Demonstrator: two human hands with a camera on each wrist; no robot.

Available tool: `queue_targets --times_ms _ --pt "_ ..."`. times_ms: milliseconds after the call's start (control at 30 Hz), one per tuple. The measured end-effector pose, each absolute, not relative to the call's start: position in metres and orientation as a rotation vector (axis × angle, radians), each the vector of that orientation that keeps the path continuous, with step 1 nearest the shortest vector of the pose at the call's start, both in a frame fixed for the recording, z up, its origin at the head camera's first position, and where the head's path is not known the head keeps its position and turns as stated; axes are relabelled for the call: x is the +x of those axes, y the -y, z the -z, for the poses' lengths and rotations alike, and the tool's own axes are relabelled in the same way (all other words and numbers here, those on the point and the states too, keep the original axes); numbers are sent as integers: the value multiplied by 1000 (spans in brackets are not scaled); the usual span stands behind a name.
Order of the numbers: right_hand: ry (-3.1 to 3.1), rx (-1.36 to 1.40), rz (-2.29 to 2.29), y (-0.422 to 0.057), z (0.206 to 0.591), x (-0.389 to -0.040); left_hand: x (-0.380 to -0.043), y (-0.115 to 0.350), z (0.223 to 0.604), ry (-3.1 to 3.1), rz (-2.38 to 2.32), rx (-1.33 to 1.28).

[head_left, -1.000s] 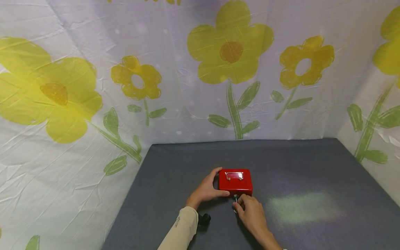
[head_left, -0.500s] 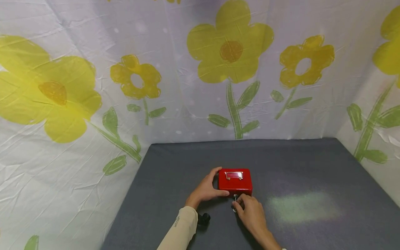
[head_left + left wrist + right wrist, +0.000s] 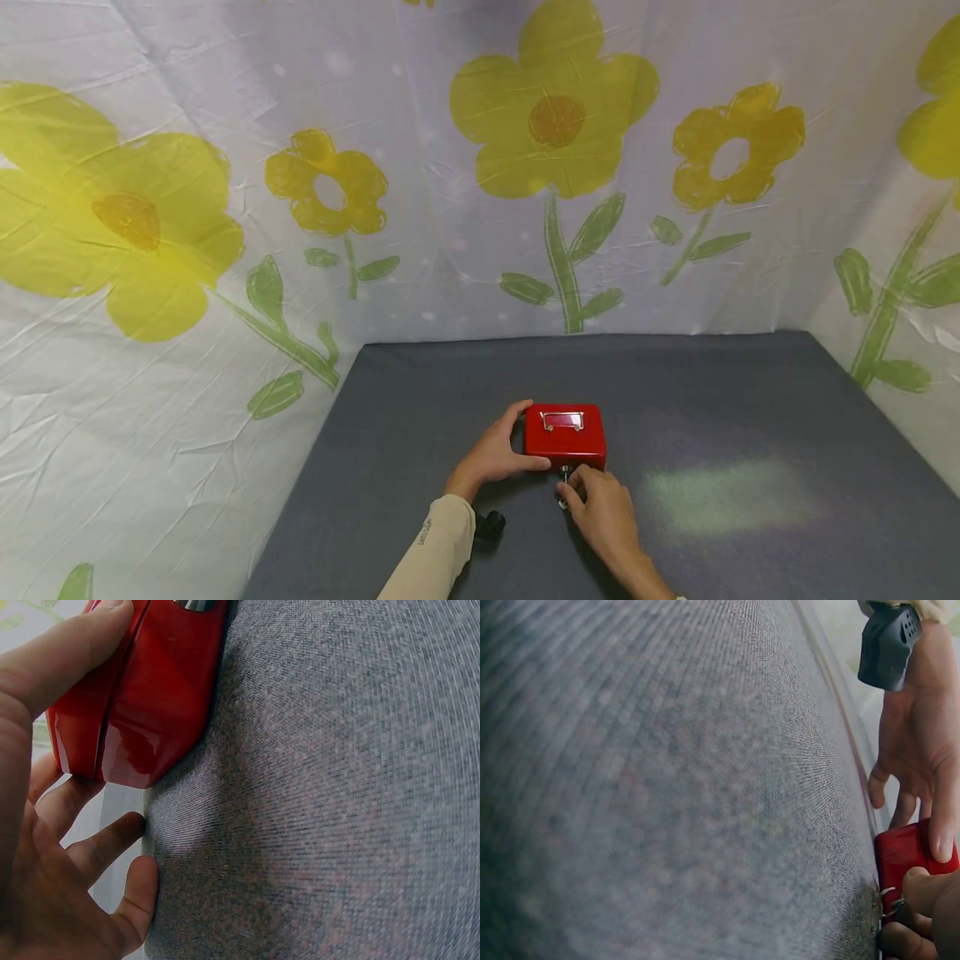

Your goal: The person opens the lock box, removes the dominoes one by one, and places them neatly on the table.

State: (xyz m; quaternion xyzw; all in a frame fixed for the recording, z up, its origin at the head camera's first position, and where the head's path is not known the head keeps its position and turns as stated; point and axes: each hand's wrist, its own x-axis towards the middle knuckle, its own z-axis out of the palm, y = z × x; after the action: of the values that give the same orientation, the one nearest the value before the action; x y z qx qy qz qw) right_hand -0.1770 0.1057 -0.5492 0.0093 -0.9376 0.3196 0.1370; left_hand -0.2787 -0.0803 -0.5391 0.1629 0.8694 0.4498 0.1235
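Red cash box [image 3: 565,435] mid-table on grey cloth [image 3: 750,400], steadied by left hand [image 3: 491,457] – thumb and fingers clasping its side; right hand [image 3: 600,508] pinching key [image 3: 564,477] in front lock. Best turned gently – box held firm, key kept straight

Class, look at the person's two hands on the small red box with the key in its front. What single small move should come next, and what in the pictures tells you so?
Probably a turn of the key by the right hand, which pinches it at the front of the red box. The lid looks closed, and the left hand holds the box's left side, steadying it on the grey table.
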Motion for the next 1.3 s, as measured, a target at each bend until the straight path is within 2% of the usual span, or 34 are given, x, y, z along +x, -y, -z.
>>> queue_targets --times_ms 1300 --pt "2662 -20 -1015 -107 555 -177 -277 80 541 -2548 -1327 491"
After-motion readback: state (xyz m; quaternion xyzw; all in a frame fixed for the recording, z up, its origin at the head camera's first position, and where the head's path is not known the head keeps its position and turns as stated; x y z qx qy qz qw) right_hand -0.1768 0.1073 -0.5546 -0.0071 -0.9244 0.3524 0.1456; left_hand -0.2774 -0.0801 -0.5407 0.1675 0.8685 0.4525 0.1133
